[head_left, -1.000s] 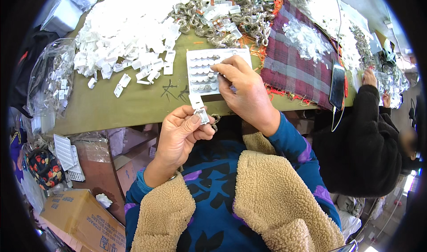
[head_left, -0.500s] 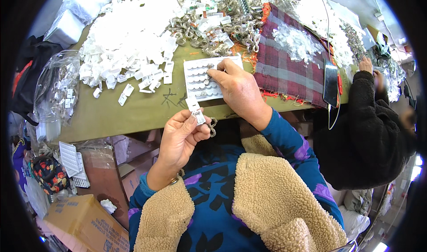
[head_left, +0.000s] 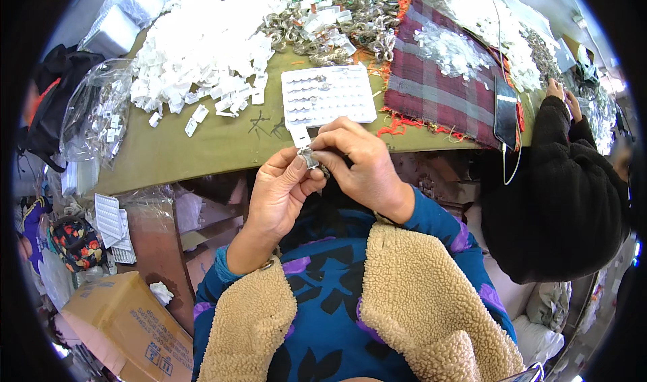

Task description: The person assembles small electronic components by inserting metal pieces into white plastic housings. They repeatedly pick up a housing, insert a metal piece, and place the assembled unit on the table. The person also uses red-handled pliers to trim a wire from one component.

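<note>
A small white plastic housing [head_left: 300,138] with an open flap is pinched between the thumb and fingers of my left hand [head_left: 273,197], at the table's front edge. A loop of grey-brown cord [head_left: 325,172] hangs beside those fingers. My right hand [head_left: 364,170] is closed at the lower part of the housing, fingertips pressed together against it. Whatever lies between the right fingertips is too small to make out. Just beyond both hands lies a white tray [head_left: 364,111] with rows of round pockets, a few of them holding small metallic parts.
White plastic pieces [head_left: 202,58] are heaped at the far left, coiled cords [head_left: 330,32] behind the tray. A plaid cloth [head_left: 431,106] bears clear bits, with a phone [head_left: 504,116] beside it. Another person in a dark sleeve [head_left: 549,146] works at the right. A cardboard box [head_left: 128,328] stands lower left.
My right hand has left the tray and come back toward me to the housing in my left hand. The left hand still grips the housing.
</note>
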A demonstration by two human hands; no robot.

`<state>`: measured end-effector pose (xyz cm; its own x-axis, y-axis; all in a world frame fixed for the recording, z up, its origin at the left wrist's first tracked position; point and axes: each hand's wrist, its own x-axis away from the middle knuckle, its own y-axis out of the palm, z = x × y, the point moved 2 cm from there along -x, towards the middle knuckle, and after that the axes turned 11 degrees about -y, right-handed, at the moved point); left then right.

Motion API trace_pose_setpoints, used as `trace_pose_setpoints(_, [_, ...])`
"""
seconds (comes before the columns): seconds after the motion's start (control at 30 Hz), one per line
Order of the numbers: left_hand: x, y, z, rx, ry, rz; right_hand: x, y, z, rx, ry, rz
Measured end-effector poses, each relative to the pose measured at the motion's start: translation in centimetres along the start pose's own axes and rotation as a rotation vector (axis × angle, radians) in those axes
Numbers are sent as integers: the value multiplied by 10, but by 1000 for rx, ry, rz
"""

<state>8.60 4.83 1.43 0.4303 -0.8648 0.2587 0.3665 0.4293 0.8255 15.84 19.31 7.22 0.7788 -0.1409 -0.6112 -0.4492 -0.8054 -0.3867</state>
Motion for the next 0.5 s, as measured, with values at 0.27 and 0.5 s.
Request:
trace_pose_setpoints(0.27, [8,6,-7,-38,-58,7,10,-3,-8,-14,-44,-93])
trace_pose_setpoints(0.5, [12,5,-7,72,-54,-56,5,-1,-16,-120,59,144])
